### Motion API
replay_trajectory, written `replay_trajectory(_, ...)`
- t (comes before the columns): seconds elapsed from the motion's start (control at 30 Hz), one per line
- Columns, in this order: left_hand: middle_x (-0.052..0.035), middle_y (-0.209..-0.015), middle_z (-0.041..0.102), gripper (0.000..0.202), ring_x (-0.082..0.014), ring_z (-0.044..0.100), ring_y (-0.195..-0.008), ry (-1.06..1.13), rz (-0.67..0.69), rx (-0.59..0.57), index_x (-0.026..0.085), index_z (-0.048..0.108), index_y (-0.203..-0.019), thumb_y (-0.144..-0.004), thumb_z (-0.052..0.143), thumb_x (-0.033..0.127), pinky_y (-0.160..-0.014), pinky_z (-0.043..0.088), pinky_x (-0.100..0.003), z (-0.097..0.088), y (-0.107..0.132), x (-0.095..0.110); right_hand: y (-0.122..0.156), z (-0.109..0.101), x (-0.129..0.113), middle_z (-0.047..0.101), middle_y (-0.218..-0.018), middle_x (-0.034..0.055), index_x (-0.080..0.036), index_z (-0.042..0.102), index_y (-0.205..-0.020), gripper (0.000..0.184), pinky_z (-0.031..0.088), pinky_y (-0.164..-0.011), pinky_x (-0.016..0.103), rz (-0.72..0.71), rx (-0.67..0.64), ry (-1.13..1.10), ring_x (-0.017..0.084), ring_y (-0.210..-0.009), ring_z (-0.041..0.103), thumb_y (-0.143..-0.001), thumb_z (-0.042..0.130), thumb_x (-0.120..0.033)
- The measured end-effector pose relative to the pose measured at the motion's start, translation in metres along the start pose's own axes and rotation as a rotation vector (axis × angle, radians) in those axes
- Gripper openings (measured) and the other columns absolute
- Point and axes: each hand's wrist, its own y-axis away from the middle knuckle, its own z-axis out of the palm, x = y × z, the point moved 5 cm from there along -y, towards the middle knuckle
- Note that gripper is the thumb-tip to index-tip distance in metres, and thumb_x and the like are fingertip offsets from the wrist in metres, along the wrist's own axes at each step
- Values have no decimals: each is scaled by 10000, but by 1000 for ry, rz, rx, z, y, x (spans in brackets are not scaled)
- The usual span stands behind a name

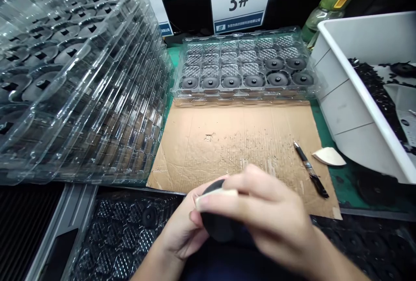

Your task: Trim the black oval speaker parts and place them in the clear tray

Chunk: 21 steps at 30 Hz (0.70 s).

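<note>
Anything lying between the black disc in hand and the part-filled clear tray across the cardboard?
Nothing visible. The left hand and right hand hold the black disc; the cardboard up to the clear tray is bare along that line. A pen and a white wedge lie off to the right.

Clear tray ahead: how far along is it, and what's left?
Done: the clear tray has its front row of six pockets filled with black round parts, plus two at the right of the second row. In hand: the left hand and right hand hold one more black round part. Left: the other pockets look empty; the white bin at right holds more black pieces.
</note>
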Motion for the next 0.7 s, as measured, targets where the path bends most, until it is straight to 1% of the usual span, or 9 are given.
replay_trajectory(0.1, -29, -1000, 717, 546, -196, 670, -896, 47, 61, -87, 210, 684, -1049, -554, 803, 405, -830, 486, -252, -2, 2, 3, 11, -8, 39, 643, -883, 23, -220, 644, -1079, 278, 478, -672, 228, 267, 93, -25, 121, -774, 582, -908, 465, -94)
replay_trajectory(0.17, -40, -1047, 715, 523, -216, 681, -911, 95, 92, -122, 232, 679, -1064, -586, 779, 419, -815, 508, -261, -5, 4, 4, 24, -2, 68, 635, -841, 13, -237, 653, -1068, 243, 476, -626, 232, 427, 97, 12, 123, -717, 576, -895, 513, -139)
replay_trajectory(0.23, -50, -1066, 712, 506, -229, 683, -923, 127, 108, -131, 232, 674, -1075, -611, 763, 411, -802, 525, -261, -9, 4, 4, 40, 16, 93, 635, -830, 20, -235, 667, -1045, 222, 487, -619, 249, 511, 35, 7, 135, -708, 584, -894, 512, -182)
replay_trajectory(0.33, -53, -1088, 703, 485, -234, 679, -942, 180, 111, -155, 237, 663, -1095, -652, 729, 421, -788, 547, -267, -12, 4, 4, 60, 45, 116, 605, -1059, 92, -209, 657, -1084, 266, 510, -731, 337, 545, 22, 27, 197, -891, 603, -878, 487, -195)
replay_trajectory(0.4, -56, -1084, 702, 479, -235, 670, -967, 210, 112, -186, 229, 659, -1101, -677, 697, 449, -809, 548, -277, -12, 4, 4, 68, 53, 120, 531, -1183, 134, -191, 629, -1133, 300, 507, -741, 362, 566, 71, 50, 229, -975, 581, -881, 468, -217)
replay_trajectory(0.43, -57, -1077, 703, 482, -235, 666, -977, 221, 111, -205, 222, 658, -1104, -688, 680, 465, -822, 546, -280, -11, 4, 4, 69, 53, 119, 514, -1193, 143, -186, 615, -1148, 307, 508, -716, 349, 576, 99, 54, 228, -974, 578, -892, 452, -233)
replay_trajectory(0.53, -50, -1057, 706, 485, -227, 663, -984, 238, 100, -257, 202, 660, -1102, -722, 627, 501, -846, 540, -273, -8, 4, 4, 65, 41, 109, 566, -1096, 105, -211, 613, -1120, 277, 498, -662, 286, 577, 141, 36, 187, -913, 592, -921, 427, -259)
replay_trajectory(0.6, -44, -1066, 704, 492, -215, 668, -970, 244, 104, -273, 202, 649, -1121, -752, 581, 521, -835, 545, -261, -7, 3, 4, 60, 35, 99, 613, -1028, 63, -236, 626, -1073, 246, 494, -706, 267, 555, 115, -2, 165, -906, 599, -927, 429, -253)
replay_trajectory(0.7, -38, -1085, 696, 506, -197, 680, -931, 223, 111, -286, 214, 626, -1155, -800, 496, 551, -774, 558, -221, -6, 2, 2, 58, 39, 90, 640, -1028, 37, -240, 629, -1050, 247, 471, -826, 282, 518, 28, -84, 161, -974, 589, -934, 411, -228)
